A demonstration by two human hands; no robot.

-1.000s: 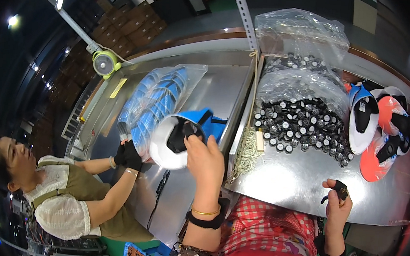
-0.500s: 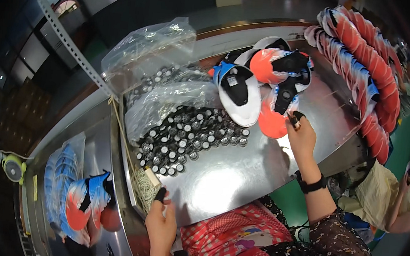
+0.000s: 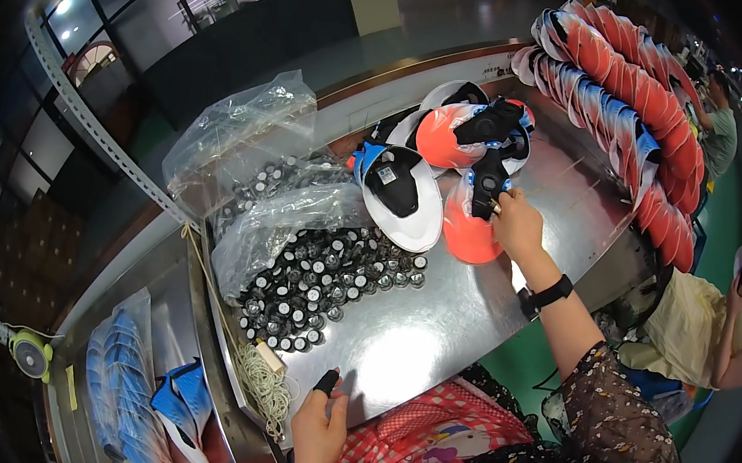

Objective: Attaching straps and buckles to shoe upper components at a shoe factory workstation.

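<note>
My right hand (image 3: 520,227) reaches across the metal table, fingers closed on the edge of an orange shoe upper (image 3: 469,225). This upper has a black tongue with a round black dial. Behind it sits another orange and blue upper (image 3: 446,139), and to its left a white-rimmed upper (image 3: 416,220) shows its black lining. My left hand (image 3: 320,425) is low at the table's near edge, palm empty, fingers apart, a black cover on one fingertip. Ahead of it spreads a pile of small black dials (image 3: 314,275), some with white tops.
Long nested stacks of orange and blue uppers (image 3: 608,93) lie at the far right. Clear plastic bags (image 3: 293,216) lie around the dials. A coil of cord (image 3: 263,381) sits at the left table edge. Wrapped uppers (image 3: 123,386) rest on a lower left surface. A co-worker (image 3: 720,130) is at far right.
My right hand has come onto the orange upper and closed on its edge. The whole view has shifted. At the lower left, the orange and blue upper there has given way to a blue one.
</note>
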